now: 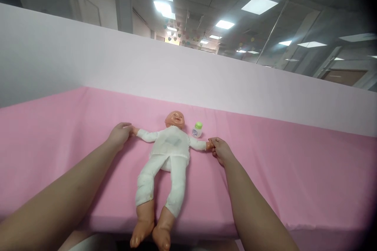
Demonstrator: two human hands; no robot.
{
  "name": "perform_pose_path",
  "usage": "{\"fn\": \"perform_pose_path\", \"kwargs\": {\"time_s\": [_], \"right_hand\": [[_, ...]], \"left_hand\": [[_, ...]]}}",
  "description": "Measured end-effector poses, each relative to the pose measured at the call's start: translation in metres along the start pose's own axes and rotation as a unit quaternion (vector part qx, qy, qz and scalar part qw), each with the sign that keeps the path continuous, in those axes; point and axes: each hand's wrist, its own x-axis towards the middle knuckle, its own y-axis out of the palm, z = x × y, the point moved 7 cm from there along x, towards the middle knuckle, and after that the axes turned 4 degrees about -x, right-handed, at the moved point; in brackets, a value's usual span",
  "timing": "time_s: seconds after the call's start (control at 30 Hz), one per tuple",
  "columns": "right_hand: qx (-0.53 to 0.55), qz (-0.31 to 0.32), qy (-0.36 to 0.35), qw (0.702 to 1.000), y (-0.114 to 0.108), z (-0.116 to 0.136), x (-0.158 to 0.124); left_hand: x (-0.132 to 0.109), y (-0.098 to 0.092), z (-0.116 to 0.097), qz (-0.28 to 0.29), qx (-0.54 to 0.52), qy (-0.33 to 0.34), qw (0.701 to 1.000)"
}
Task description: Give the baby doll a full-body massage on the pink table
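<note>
A baby doll (pixel 171 147) with a white cloth body lies on its back on the pink-covered table (pixel 112 196), arms stretched out to both sides. Its bare plastic feet reach over the near edge. My left hand (pixel 120 134) grips the doll's hand on the left with closed fingers. On the other side, my right hand (pixel 220 150) pinches the doll's other hand. A small clear bottle (pixel 197 130) with a green cap and a printed label stands beside the doll's head, just above its outstretched arm on the right.
Behind the table rises a low white wall (pixel 165 70), with glass above it at the right. The pink cover shows soft creases. Beyond are doors and lit ceiling panels. My knees are partly visible under the near edge.
</note>
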Motion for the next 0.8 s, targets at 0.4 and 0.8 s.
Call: {"fn": "perform_pose_path", "kwargs": {"time_s": [0.4, 0.8], "right_hand": [[0.009, 0.046, -0.012, 0.999, 0.006, 0.01, -0.01], [0.005, 0.007, -0.007, 1.0, 0.002, 0.006, -0.005]], "left_hand": [[-0.003, 0.006, -0.003, 0.047, -0.034, 0.019, 0.998], [0.004, 0.007, 0.004, 0.064, -0.026, 0.011, 0.998]]}}
